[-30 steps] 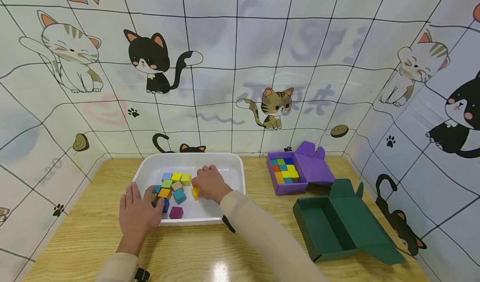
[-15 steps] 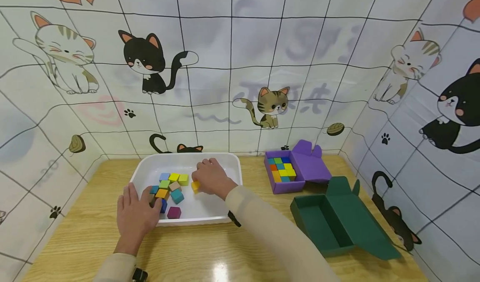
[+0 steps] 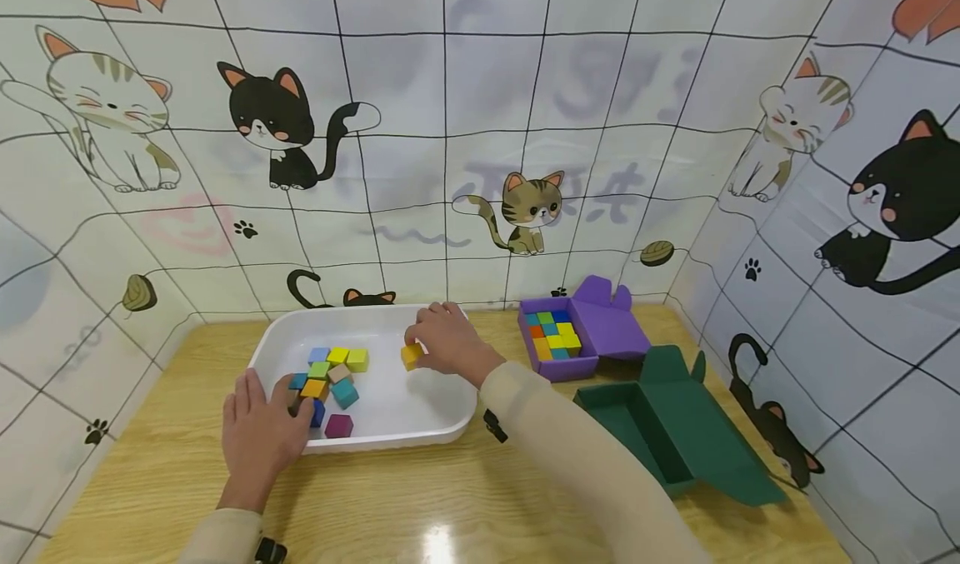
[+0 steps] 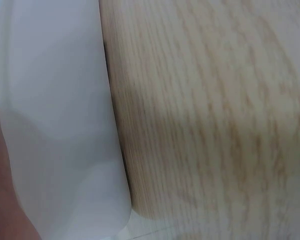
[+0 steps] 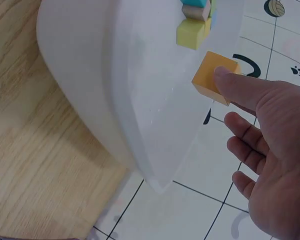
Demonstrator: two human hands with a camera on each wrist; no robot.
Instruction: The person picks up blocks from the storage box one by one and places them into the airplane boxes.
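Wood-grain worktop (image 3: pixel 450 506) carries everything; its near edge is cut off. White tray (image 3: pixel 442 406) sits to your left. Green box (image 3: pixel 697 431), lid back, stands at right, your sleeve hiding its near-left side. Beyond it, purple box (image 3: pixel 611 328), lid also back, holds coloured cubes; any gaps there are too small to make out.

Left hand (image 3: pixel 262 422): over the tray's left end, thumb near a dark-blue cube (image 3: pixel 318 414). Whether its fingers grip anything, I cannot tell; if that hand jogs, the cluster could scatter.

Right hand (image 3: pixel 450 343): thumb and index closed to a cube's width, pinching an orange-yellow cube (image 5: pixel 205 75) over the tray's right half. Fingertip hold only: a rushed swing could twist it loose or clip the rim. Clearance above the tray floor is hard to judge.
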